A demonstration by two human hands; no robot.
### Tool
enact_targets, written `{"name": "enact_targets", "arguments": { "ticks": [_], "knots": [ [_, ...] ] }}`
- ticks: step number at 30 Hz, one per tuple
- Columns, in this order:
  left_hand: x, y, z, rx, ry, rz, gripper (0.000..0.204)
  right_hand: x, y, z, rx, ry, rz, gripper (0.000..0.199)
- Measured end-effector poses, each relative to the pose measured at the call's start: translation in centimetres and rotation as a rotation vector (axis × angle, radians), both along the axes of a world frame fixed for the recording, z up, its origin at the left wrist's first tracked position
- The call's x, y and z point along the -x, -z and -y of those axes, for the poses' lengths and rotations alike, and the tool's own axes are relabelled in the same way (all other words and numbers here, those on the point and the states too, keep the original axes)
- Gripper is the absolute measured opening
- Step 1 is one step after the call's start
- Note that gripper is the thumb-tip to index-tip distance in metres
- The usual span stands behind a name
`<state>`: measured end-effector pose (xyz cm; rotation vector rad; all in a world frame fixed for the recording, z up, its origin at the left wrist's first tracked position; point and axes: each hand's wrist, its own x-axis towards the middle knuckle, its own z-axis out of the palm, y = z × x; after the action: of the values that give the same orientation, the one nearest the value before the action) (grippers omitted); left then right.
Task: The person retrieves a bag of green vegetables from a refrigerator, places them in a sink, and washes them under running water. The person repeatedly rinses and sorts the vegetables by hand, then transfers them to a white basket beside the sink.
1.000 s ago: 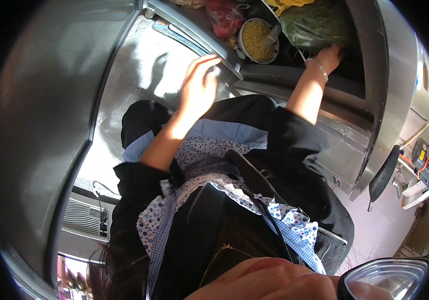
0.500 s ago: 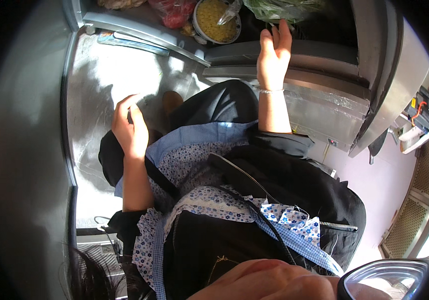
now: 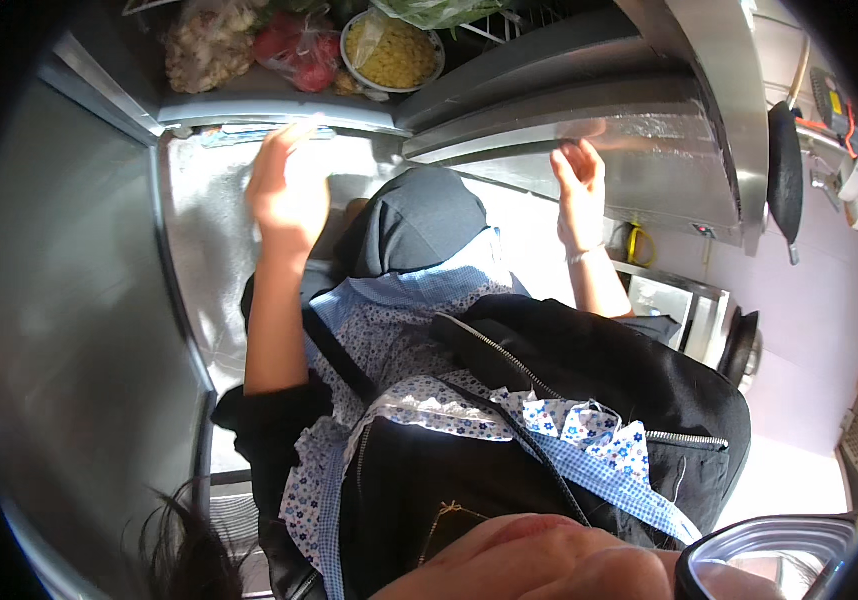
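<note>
My left hand [image 3: 289, 195] is raised in bright light before the opened steel cabinet, fingers stretched out and holding nothing. Beyond its fingertips, on the cabinet floor, a clear bag of red produce [image 3: 301, 55] lies beside a white bowl of yellow food pieces [image 3: 394, 50]. My right hand [image 3: 579, 195] is held close to the steel panel [image 3: 639, 135] on the right, empty, its fingers slightly bent and apart. A faint reflection of it shows in the panel; whether it touches the metal I cannot tell.
A bag of pale, knobbly food [image 3: 211, 45] sits at the cabinet's left, and bagged greens [image 3: 439, 8] lie behind the bowl. A grey door [image 3: 99, 300] stands along my left. At right hangs a black pan [image 3: 785, 180], above a metal rack [image 3: 684, 310].
My right hand has drawn back from beside the greens to the steel panel. My left hand has moved forward and slightly right. The view has shifted, showing more of the cabinet's left.
</note>
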<state>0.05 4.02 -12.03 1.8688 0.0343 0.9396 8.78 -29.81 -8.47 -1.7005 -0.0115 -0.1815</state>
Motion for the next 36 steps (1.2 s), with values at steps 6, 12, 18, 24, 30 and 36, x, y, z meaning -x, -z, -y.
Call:
{"name": "enact_targets", "arguments": {
  "ticks": [6,12,18,24,30,36],
  "knots": [
    [-10.6,-9.1,3.4,0.064,0.315,-0.179,0.027,-2.0,-3.9,-3.3,0.191,-0.061,0.003,0.066],
    [-14.3,-14.1,12.0,-0.129,0.536,-0.393,0.079,16.2,-3.3,11.6,0.358,-0.02,-0.062,0.069],
    [-18.9,-17.6,21.5,-0.233,0.424,-0.31,0.105,34.3,-2.6,21.9,0.398,0.639,-0.453,0.045],
    [-23.8,-14.7,23.2,-0.158,0.509,-0.081,0.059,36.1,-1.3,26.2,0.351,1.042,-0.229,0.034],
    [-27.7,-11.6,25.1,-0.118,0.593,-0.006,0.062,33.6,0.6,34.9,0.145,1.307,0.075,0.046],
    [-29.1,-8.6,26.1,-0.106,0.467,0.053,0.065,35.0,3.3,42.1,0.621,1.309,-0.284,0.049]
  ]
}}
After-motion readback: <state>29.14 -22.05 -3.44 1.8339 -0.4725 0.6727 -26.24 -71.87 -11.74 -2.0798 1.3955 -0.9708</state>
